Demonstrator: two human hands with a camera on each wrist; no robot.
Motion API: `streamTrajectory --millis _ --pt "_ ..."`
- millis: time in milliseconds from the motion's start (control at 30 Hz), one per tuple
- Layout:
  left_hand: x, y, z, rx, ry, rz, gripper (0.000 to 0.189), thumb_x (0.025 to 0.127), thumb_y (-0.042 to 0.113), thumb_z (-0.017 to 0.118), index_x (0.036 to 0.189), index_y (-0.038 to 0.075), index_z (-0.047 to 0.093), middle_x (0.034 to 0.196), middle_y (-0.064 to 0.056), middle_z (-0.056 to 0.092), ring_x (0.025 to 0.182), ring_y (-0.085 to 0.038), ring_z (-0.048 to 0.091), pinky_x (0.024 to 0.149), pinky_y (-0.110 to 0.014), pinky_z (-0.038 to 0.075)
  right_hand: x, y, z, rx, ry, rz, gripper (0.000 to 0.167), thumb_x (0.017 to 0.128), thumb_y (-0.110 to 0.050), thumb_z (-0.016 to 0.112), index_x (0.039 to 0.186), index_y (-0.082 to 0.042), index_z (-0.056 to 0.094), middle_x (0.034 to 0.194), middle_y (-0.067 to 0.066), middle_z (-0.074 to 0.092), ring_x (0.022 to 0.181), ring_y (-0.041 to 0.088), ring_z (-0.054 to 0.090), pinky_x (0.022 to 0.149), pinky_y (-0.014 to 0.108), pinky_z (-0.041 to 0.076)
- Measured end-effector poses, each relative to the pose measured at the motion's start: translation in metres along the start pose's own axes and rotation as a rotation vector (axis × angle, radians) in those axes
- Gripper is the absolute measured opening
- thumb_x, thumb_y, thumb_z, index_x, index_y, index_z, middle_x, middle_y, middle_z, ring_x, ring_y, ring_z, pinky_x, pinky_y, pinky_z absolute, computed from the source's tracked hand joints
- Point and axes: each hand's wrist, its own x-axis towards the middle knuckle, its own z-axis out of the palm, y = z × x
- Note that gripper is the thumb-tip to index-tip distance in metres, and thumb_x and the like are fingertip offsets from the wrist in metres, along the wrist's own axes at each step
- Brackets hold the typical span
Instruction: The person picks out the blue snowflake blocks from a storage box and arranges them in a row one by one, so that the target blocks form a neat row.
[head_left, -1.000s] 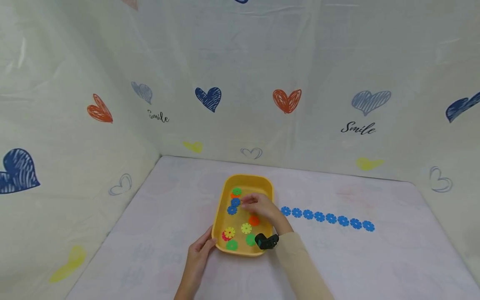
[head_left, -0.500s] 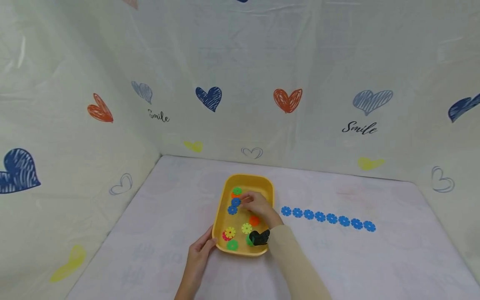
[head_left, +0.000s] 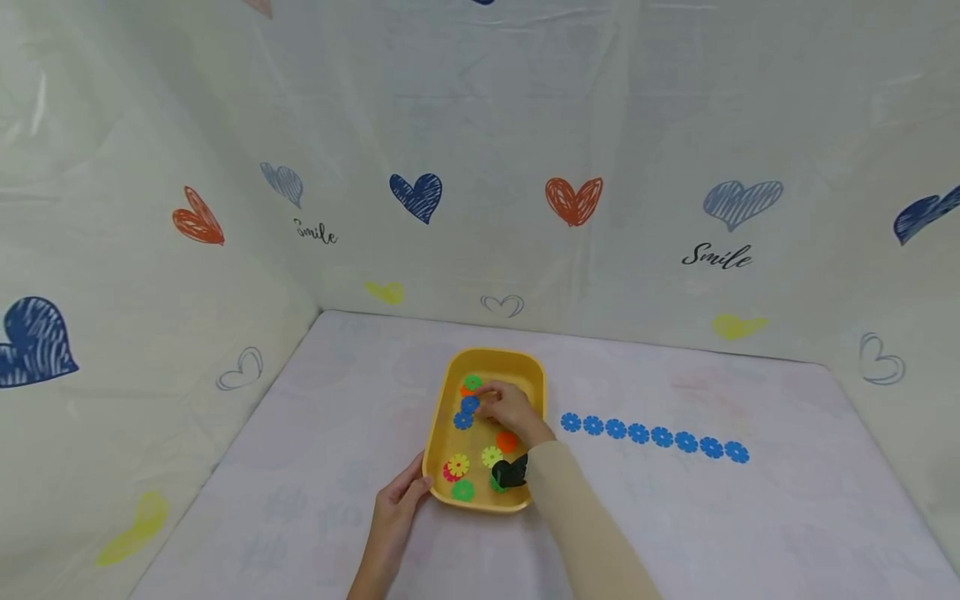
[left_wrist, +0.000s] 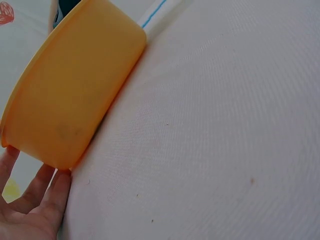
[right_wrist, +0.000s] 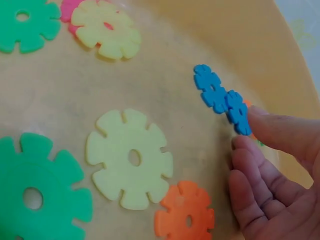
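Observation:
At its near left corner, a yellow plastic tray point(head_left: 495, 359) is held by my left hand point(head_left: 396, 504), with the thumb at the rim. The left wrist view shows fingers point(left_wrist: 36, 187) of this hand against the tray's outer wall. Inside the tray my right hand point(head_left: 512, 411) reaches over to a blue notched disc point(right_wrist: 238, 113). Thumb and fingertips are right beside that disc, and the index finger is mostly hidden behind the thumb in the right wrist view. A second blue disc point(right_wrist: 210, 88) lies touching or overlapping it, and both rest on the tray floor.
Other notched discs lie in the tray: a pale yellow disc point(right_wrist: 131, 159), an orange disc point(right_wrist: 185, 212), a green disc point(right_wrist: 37, 192) and several more. Right of the tray, a row of blue discs point(head_left: 662, 437) runs across the white tabletop point(head_left: 712, 533). Printed curtains point(head_left: 495, 133) stand behind.
My right hand has shifted slightly left, closer around the blue disc, and its wrist camera has moved left over the tray. My left hand and the tray stay in place.

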Motion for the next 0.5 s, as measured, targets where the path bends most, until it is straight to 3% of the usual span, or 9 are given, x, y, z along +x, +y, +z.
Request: streamTrajectory --millis 233,500 --pt "0.0002 0.0009 0.0016 0.007 -0.012 -0.004 0.047 0.091 0.023 0.055 0.135 0.006 0.048 0.141 -0.009 0.044 0.133 -0.026 0.040 0.097 -0.027 0.047 -0.0010 -0.0013 0.0019 -0.072 0.013 -0.012 0.033 0.081 -0.007 0.068 0.114 -0.006 0.063 0.080 0.004 0.050 0.069 0.015 0.045 0.059 0.019 0.040" --pt "0.0005 -0.0012 0.0003 0.000 -0.011 0.001 0.046 0.092 0.023 0.055 0.135 0.006 0.048 0.141 -0.008 0.045 0.132 -0.025 0.040 0.095 -0.024 0.049 0.0009 -0.0001 0.0056 -0.208 0.016 -0.070 0.035 0.081 -0.011 0.070 0.115 -0.009 0.062 0.077 0.003 0.048 0.066 0.015 0.045 0.056 0.020 0.038"
